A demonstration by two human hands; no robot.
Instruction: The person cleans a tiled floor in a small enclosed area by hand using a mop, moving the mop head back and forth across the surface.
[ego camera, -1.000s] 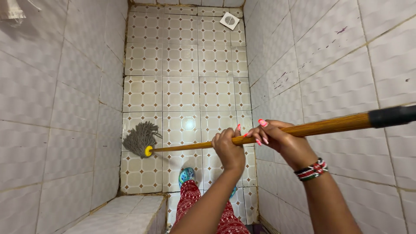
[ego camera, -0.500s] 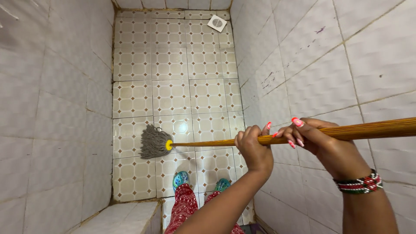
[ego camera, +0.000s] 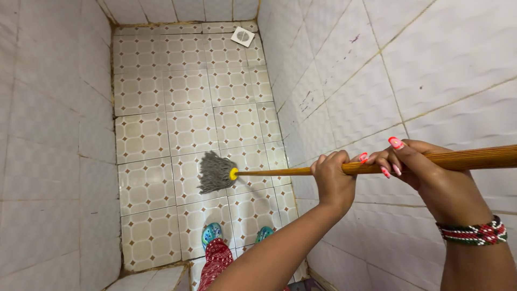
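The left hand is wrapped tight around the long, ribbed, orange-brown wooden mop handle, knuckles up and fingers curled fully over the shaft. Just beside it, further up the same shaft, the right hand is folded over the handle from above, its pink-painted nails showing along the front; a beaded wristband in red, black, white and green sits on that wrist.

From the two hands the handle runs leftward and down to a small yellow collar, where it joins the grey string mop head. The mop head rests on the tiled floor of cream squares with small brown diamonds, its strands fanned out to the left, about midway across the narrow space.

Below the mop head, the toes of two blue-green patterned shoes stand on the floor, with red patterned trouser fabric above them at the bottom edge. Pale, wavy-textured wall tiles close in on the right, and similar ones on the left. At the far end of the floor, near the right wall, lies a square white drain cover.
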